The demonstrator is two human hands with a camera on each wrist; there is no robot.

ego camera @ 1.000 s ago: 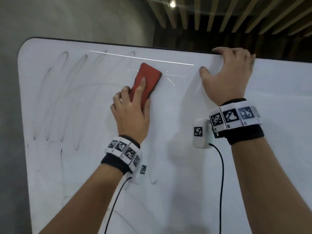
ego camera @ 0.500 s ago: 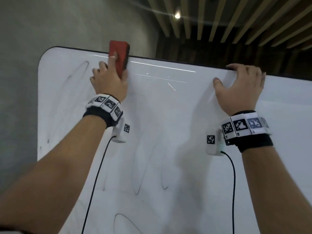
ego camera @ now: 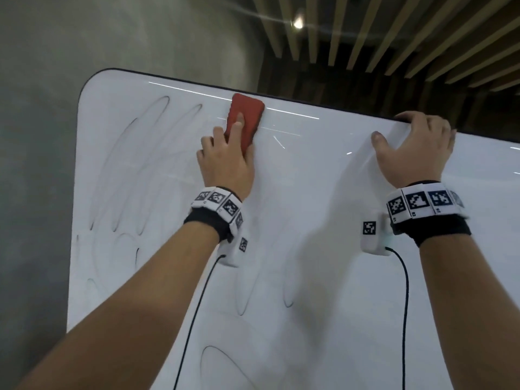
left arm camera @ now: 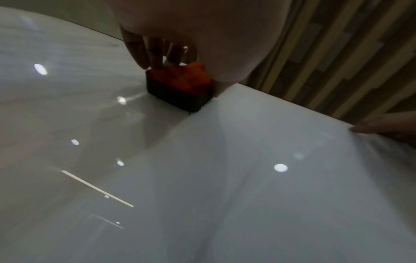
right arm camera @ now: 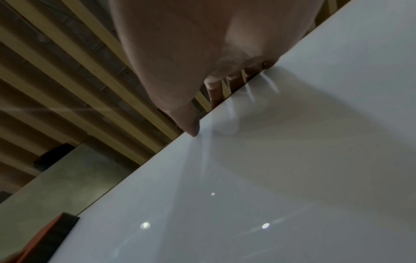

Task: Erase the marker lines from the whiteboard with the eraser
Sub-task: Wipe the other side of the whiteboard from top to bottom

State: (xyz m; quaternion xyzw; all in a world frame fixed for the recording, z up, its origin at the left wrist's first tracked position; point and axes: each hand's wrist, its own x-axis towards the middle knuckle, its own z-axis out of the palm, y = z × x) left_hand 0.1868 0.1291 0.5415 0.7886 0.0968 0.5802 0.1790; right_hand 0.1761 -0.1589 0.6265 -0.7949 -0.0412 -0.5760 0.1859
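Observation:
A red eraser (ego camera: 245,118) with a dark felt base (left arm camera: 178,95) lies flat against the whiteboard (ego camera: 323,209) just under its top edge. My left hand (ego camera: 226,161) holds it, index finger laid along its back and the other fingers curled at its sides. Faint looping marker lines (ego camera: 157,119) remain on the board's left part and lower middle (ego camera: 289,301). My right hand (ego camera: 413,147) grips the board's top edge, fingers hooked over the rim (right arm camera: 227,85) and thumb (right arm camera: 191,124) on the white face. The eraser's end shows at the right wrist view's lower left (right arm camera: 51,234).
A grey concrete wall (ego camera: 112,38) stands behind the board on the left. Wooden ceiling slats (ego camera: 394,38) run above and behind the top edge. Black cables (ego camera: 405,319) hang from both wrist cameras in front of the board.
The eraser in my left hand went up to the board's top left edge, then came right and slightly down to just below the top edge. My right hand has kept its hold on the rim.

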